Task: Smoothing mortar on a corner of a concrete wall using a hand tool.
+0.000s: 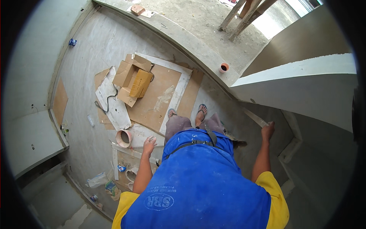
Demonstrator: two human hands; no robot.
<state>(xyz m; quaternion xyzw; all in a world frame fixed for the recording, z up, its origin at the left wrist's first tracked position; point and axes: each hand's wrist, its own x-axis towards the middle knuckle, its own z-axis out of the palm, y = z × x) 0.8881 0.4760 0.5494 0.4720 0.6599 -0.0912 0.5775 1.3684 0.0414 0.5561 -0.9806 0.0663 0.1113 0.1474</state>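
My left hand (pixel 150 145) hangs over the floor near a pinkish round bucket (pixel 129 141), apart from it. Its whitened fingers are loosely bent and a little apart, with nothing visible in them. Out to the right, my right hand (pixel 268 130) is closed round the end of a long, flat, pale strip (pixel 254 117). This strip slants away toward the low wall; its exact kind is unclear. Below me are my blue apron (pixel 190 171) with a dark strap and my sandalled feet (pixel 202 110), by the edge of a brown board.
An opened cardboard box (pixel 126 72) holding a smaller carton (pixel 141 83) sits on a pale-edged brown board (pixel 160 103). A dark strap (pixel 108 103) lies on a white sheet. A reddish cup (pixel 223 68) stands on the ledge (pixel 198 42). Wooden poles (pixel 244 19) rise beyond. Plastic wrappers (pixel 98 179) litter the lower left.
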